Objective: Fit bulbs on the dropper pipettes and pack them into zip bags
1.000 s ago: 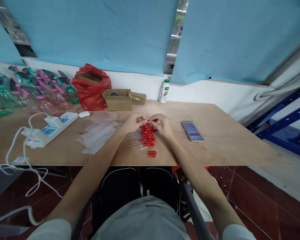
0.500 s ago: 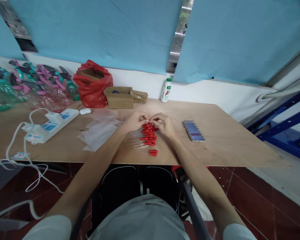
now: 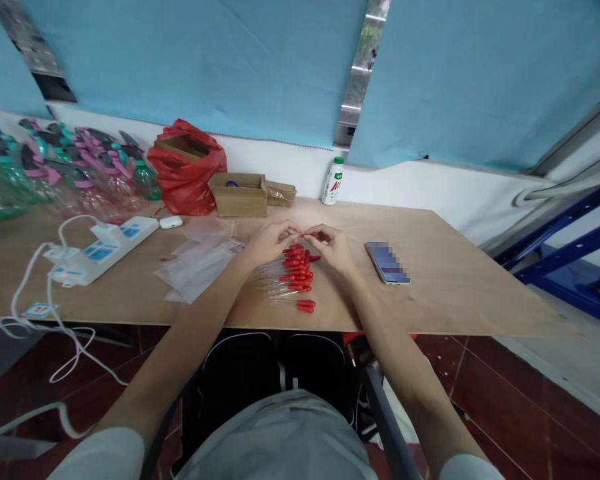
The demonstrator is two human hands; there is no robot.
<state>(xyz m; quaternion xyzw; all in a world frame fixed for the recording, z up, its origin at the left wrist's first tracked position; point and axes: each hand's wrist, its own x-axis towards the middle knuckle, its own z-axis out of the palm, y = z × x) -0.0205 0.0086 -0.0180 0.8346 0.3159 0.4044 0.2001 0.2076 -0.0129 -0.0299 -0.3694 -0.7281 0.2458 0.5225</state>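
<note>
Over the far end of a pile of droppers (image 3: pixel 296 270), my left hand (image 3: pixel 273 243) and my right hand (image 3: pixel 334 247) meet with fingers pinched. A dropper with a red bulb (image 3: pixel 307 235) is held between them. The right fingers close on the bulb side; the left fingers pinch the other end, where the thin tube is mostly hidden. The piled droppers have red rubber bulbs pointing right and clear tubes pointing left. A pair of droppers (image 3: pixel 306 306) lies apart, closer to the table's front edge. A few loose red bulbs (image 3: pixel 314 257) rest beside the pile, under my right hand.
Clear plastic bags (image 3: pixel 195 267) lie left of my left hand. Further left are a power strip (image 3: pixel 105 253) with white cables and several spray bottles (image 3: pixel 80 173). A red bag (image 3: pixel 187 173), cardboard box (image 3: pixel 240 197) and white bottle (image 3: pixel 333 181) stand behind; a phone (image 3: pixel 387 263) lies right.
Both hands have shifted slightly, and the right fingers have lifted a little away from the pile. The red bulb between the fingertips shows more clearly now. The pile looks unchanged.
</note>
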